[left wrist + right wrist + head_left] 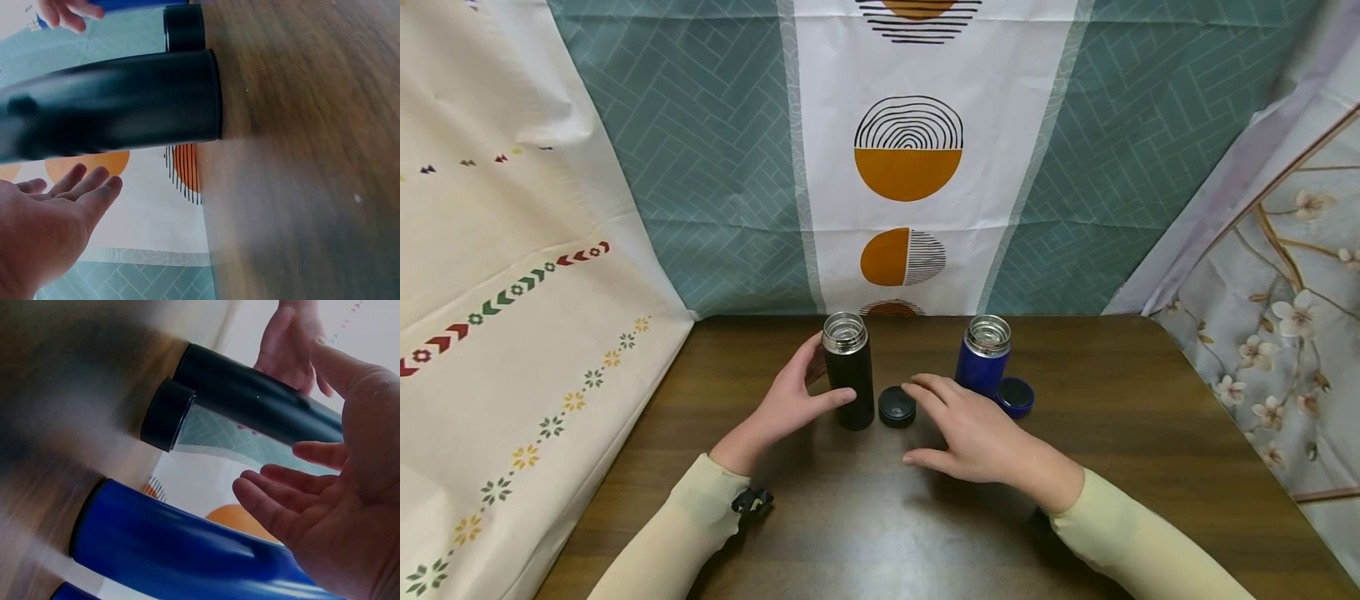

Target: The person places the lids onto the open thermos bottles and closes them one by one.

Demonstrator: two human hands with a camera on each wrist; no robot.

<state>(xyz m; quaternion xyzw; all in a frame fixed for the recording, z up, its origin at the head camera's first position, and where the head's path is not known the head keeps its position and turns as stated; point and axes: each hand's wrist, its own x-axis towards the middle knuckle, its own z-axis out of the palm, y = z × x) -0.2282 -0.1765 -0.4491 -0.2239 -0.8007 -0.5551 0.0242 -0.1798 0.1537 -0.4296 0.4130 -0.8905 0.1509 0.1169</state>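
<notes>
An uncapped black flask (850,383) stands upright on the table, its steel neck showing. My left hand (793,396) is around its left side, thumb in front and fingers behind; in the left wrist view the straight fingers (94,187) look apart from the flask. Just right of the flask lies its round black cap (897,407). My right hand (973,429) hovers right of that cap with loosely spread fingers and holds nothing. Behind the right hand an uncapped blue flask (981,362) stands upright, its lower part hidden. A blue-rimmed cap (1015,397) lies at its right.
The brown wooden table (850,533) ends at a patterned cloth (737,167) hanging close behind the flasks. Further cloths hang at the left (512,333) and the right (1285,350). A small dark device (751,502) sits on the left wrist.
</notes>
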